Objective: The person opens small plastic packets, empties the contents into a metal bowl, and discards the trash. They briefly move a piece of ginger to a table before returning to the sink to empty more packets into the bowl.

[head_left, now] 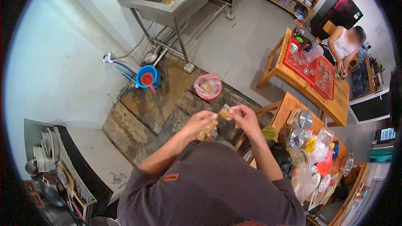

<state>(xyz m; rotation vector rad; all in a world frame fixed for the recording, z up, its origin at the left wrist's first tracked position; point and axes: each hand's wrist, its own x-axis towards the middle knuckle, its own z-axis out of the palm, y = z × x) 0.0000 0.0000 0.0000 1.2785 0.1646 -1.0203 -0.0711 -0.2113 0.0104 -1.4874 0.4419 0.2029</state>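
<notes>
Concrete kitchen floor, worn and stained, spreads below us, with a steel sink on legs at the far left wall and a blue bucket holding a red scoop beside it.

We hold both arms bent at the elbow and raised in front of the chest, forearms converging so the hands meet. Our left hand is curled, fingers closed around a lump of yellowish food; fork tines seem to show just under it, though we cannot tell for sure. Our right hand is turned inward, its thumb and fingertips pinching a small clear bag with yellowish contents. The bag sits between the two hands, touching both, above the floor and on the near side of a red basin lined with plastic.

To the right, a near wooden table is crowded with metal lids and plastic bags. Farther right, another person sits at a long wooden table bearing red trays of glasses.
</notes>
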